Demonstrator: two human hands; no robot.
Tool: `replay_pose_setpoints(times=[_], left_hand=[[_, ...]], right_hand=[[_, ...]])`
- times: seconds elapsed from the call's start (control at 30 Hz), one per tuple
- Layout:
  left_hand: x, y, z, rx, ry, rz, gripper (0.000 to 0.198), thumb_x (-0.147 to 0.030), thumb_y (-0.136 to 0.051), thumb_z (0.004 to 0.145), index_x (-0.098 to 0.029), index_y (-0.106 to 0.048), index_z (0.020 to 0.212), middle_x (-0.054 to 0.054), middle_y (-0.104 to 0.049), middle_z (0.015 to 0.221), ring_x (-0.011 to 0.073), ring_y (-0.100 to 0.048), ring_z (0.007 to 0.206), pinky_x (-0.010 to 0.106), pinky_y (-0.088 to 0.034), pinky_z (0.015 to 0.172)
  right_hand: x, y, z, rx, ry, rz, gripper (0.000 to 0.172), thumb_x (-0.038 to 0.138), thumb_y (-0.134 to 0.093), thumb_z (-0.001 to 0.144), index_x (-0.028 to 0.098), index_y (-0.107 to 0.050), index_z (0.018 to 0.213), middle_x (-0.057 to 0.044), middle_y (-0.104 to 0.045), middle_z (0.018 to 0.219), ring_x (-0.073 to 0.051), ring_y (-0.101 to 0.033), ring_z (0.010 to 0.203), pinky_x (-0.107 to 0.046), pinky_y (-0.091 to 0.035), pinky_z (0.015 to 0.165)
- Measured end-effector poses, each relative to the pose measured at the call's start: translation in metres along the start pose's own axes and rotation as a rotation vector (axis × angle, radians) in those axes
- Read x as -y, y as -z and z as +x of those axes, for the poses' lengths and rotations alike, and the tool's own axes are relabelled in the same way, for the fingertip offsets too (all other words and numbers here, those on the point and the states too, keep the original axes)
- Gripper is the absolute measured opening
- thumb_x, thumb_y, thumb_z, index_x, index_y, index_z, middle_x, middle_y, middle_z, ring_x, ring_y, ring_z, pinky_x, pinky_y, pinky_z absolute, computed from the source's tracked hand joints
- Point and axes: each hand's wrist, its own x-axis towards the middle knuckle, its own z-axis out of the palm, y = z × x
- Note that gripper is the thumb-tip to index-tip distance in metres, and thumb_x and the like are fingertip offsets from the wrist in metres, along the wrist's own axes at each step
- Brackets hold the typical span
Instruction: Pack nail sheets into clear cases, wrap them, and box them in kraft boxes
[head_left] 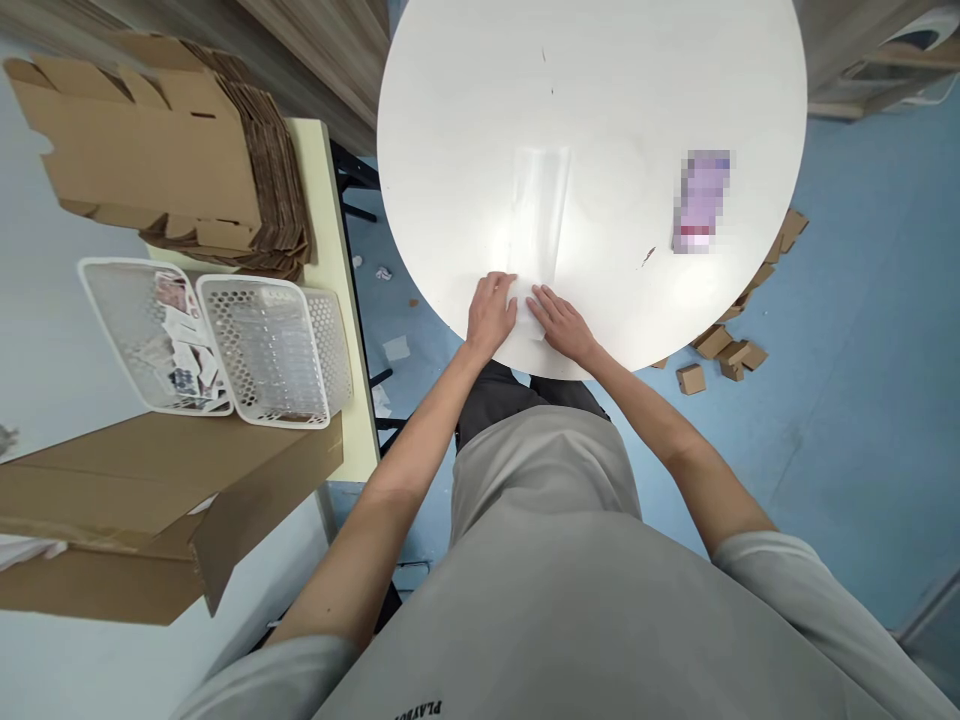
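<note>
At the near edge of the round white surface, your left hand and right hand lay side by side, palms down. Their fingers were held together, pressing on the near end of a clear plastic sleeve. You seemed to be flattening that end, and the next move probably called for a light, even touch. The sleeve looked thin, glossy and almost invisible, and it stretched away toward the middle of the surface.

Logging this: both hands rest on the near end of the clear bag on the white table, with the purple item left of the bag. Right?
No. The head view shows the purple item right of the clear bag; left hand and right hand do rest on its near end.
</note>
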Motion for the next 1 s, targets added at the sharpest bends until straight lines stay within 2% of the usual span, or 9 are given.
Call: replay_pose_setpoints(times=[0.1,0.2,0.37,0.53,0.6,0.67,0.77,0.87,1.0], left_hand=[[-0.008,0.003,0.006,0.205,-0.161,-0.001,0.040,-0.021,-0.059,0.101,-0.020,-0.073,0.139,0.015,-0.068,0.147,0.0325,-0.060,0.143,0.049,-0.044,0.129],[-0.006,0.008,0.013,0.260,-0.135,-0.010,0.035,-0.023,-0.058,0.101,-0.021,-0.077,0.131,0.014,-0.072,0.144,0.0318,-0.064,0.139,0.047,-0.046,0.127],[0.002,0.022,0.013,0.220,0.042,-0.219,0.030,-0.031,-0.056,0.105,-0.023,-0.081,0.118,0.011,-0.076,0.143,0.0283,-0.067,0.138,0.040,-0.048,0.124],[0.003,0.028,0.011,0.216,0.182,-0.388,0.046,-0.032,-0.039,0.109,-0.024,-0.080,0.126,0.008,-0.075,0.147,0.0266,-0.066,0.142,0.041,-0.051,0.121],[0.004,0.025,0.012,0.214,0.201,-0.409,0.043,-0.027,-0.046,0.102,-0.023,-0.079,0.129,0.008,-0.076,0.144,0.0279,-0.068,0.139,0.042,-0.055,0.116],[0.005,0.020,0.014,0.199,0.195,-0.404,0.045,-0.020,-0.058,0.091,-0.021,-0.078,0.132,0.011,-0.077,0.143,0.0295,-0.069,0.137,0.041,-0.057,0.111],[0.007,0.009,0.020,0.112,0.196,-0.343,0.044,-0.019,-0.067,0.087,-0.019,-0.078,0.129,0.014,-0.077,0.140,0.0301,-0.071,0.133,0.039,-0.057,0.109],[0.007,-0.001,0.028,-0.006,0.269,-0.266,0.020,-0.033,-0.070,0.095,-0.019,-0.080,0.105,0.012,-0.083,0.116,0.0294,-0.075,0.115,0.039,-0.057,0.103],[0.007,-0.010,0.042,-0.083,0.341,-0.215,0.027,-0.039,-0.069,0.099,-0.023,-0.071,0.077,0.004,-0.076,0.081,0.0255,-0.073,0.090,0.035,-0.056,0.087]], right_hand=[[0.000,-0.001,0.001,-0.018,-0.020,0.019,0.076,0.004,-0.034,0.097,0.014,-0.046,0.171,-0.014,-0.037,0.182,-0.025,-0.024,0.174,-0.056,-0.033,0.139],[-0.001,0.000,0.002,-0.039,-0.044,0.045,0.075,0.003,-0.031,0.098,0.013,-0.046,0.170,-0.014,-0.039,0.181,-0.023,-0.027,0.173,-0.053,-0.035,0.138],[0.002,0.011,0.003,-0.086,-0.088,0.093,0.065,0.008,-0.038,0.101,0.019,-0.052,0.164,-0.013,-0.048,0.177,-0.028,-0.040,0.167,-0.057,-0.042,0.132],[0.001,0.026,0.016,-0.142,-0.161,0.178,0.038,0.030,-0.050,0.110,0.020,-0.065,0.143,-0.018,-0.063,0.153,-0.035,-0.058,0.141,-0.054,-0.054,0.117],[-0.003,0.029,0.025,-0.158,-0.206,0.228,0.032,0.041,-0.051,0.113,0.021,-0.070,0.128,-0.016,-0.069,0.133,-0.034,-0.063,0.126,-0.050,-0.057,0.109],[-0.005,0.029,0.034,-0.188,-0.279,0.263,0.035,0.051,-0.052,0.113,0.022,-0.071,0.114,-0.013,-0.070,0.117,-0.031,-0.065,0.110,-0.048,-0.058,0.103],[-0.005,0.028,0.043,-0.252,-0.370,0.287,0.040,0.059,-0.054,0.111,0.022,-0.069,0.108,-0.012,-0.068,0.114,-0.028,-0.065,0.098,-0.045,-0.059,0.097],[-0.003,0.024,0.046,-0.307,-0.435,0.287,0.040,0.059,-0.056,0.110,0.022,-0.069,0.112,-0.013,-0.067,0.120,-0.028,-0.066,0.097,-0.046,-0.060,0.096],[0.001,0.017,0.051,-0.394,-0.542,0.248,0.037,0.055,-0.059,0.108,0.023,-0.066,0.125,-0.011,-0.069,0.118,-0.031,-0.066,0.108,-0.050,-0.061,0.099]])
